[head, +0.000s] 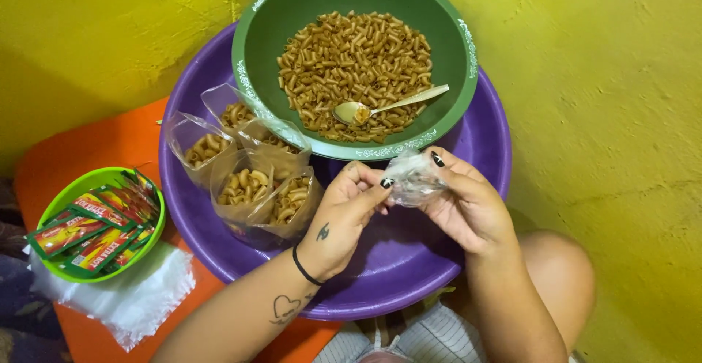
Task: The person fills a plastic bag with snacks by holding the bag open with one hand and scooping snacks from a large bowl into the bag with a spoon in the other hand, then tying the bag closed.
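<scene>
A: What are the hands doing?

B: Both pinch one small clear plastic bag (414, 180), thin and crinkled, held above the purple basin (409, 261). The left hand (342, 220) grips its left edge between thumb and fingertips; the right hand (468, 206) holds the other side, fingers curled around the film.

A: And the basin?

B: Wide, round, smooth plastic. A green bowl (267, 34) with a white patterned rim sits on its far side, holding a heap of brownish elbow macaroni (344, 56), short curved tubes. A pale spoon (380, 106) lies on the pasta, some in its scoop.

A: Anything packed?

B: Five filled bags (245, 173) of the same macaroni stand open-topped inside the basin, left of the hands, crowded against each other.

A: Further left?

B: A small lime-green bowl (73, 187) of glossy red sachets (95, 224), resting on an orange surface (110, 140). Beside it, touching, lies a soft stack of empty clear bags (131, 297).
</scene>
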